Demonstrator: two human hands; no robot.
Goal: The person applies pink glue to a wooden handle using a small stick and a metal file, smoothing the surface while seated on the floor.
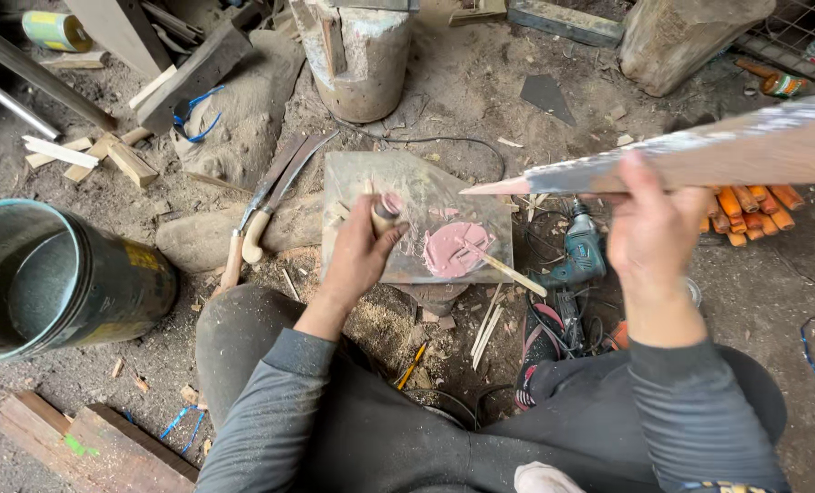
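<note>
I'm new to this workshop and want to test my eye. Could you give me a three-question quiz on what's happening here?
1. True or false: the right hand grips a long pointed wooden piece.
2. What colour is the paste puddle on the flat board?
3. The left hand holds: A) a small paste-tipped tool, B) the teal power drill, C) a knife.

Key: 1 true; 2 pink; 3 A.

A dirt floor (480, 82) strewn with wood shavings carries everything. On it lie 2 curved knives (261, 205) with pale handles, a teal power drill (576, 260), a heap of orange sticks (752, 212) and scrap wood offcuts (106, 155). A dark metal drum (70, 283) lies at the left, a grey slab (417, 215) smeared with pink paste (456, 248) sits in the middle, and a log stump (362, 59) stands beyond it.
</note>
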